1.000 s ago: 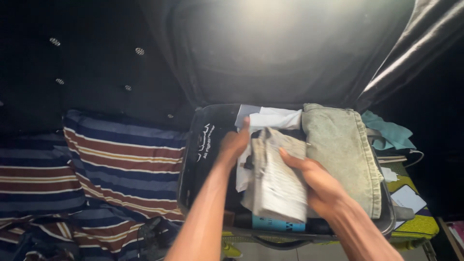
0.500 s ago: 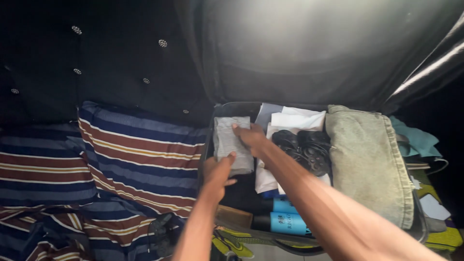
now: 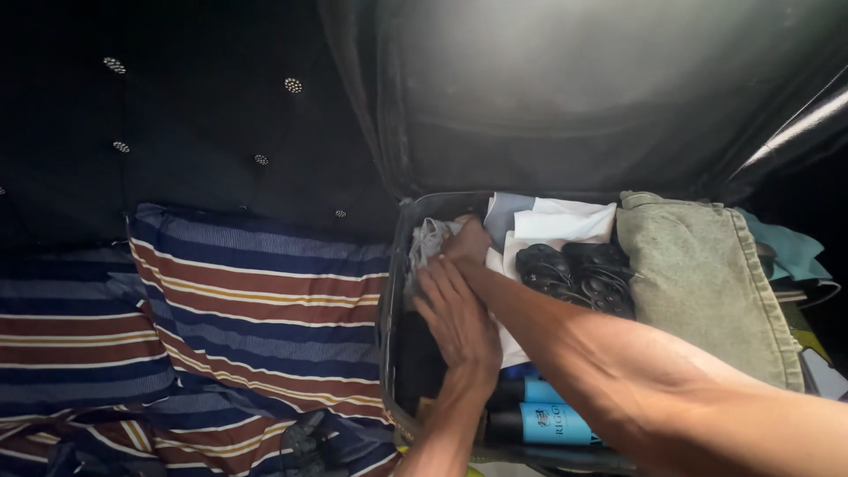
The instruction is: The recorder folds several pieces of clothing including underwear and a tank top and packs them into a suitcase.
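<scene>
Here, both your hands are down in the left side of an open suitcase [image 3: 395, 265] on a striped bedspread [image 3: 256, 300]. Your left hand [image 3: 455, 322] lies flat, fingers spread, pressing on a folded grey cloth [image 3: 426, 246] against the case's left wall. Your right hand [image 3: 468, 243] reaches across from the right, its grip closed on the cloth's top edge, tucking it in. So the cloth sits in the far-left corner of the case, touching the wall, just beside a stack of white folded clothes [image 3: 565, 221].

Two black game controllers [image 3: 574, 269] rest on that white stack, right under your right forearm. An olive folded garment [image 3: 707, 274] fills the right side. Near the front edge, blue spray cans [image 3: 543, 422] lie on their sides, just beside your left wrist.

The risks, as they look from here: your right forearm passes just over the controllers, so drawing the arm back low could drag them off the stack or rumple the white clothes. The cloth looks loosely bunched; lifting your left hand quickly may let it spring up and unfold. The light in that corner is poor, so you cannot see what lies beneath the cloth.
</scene>
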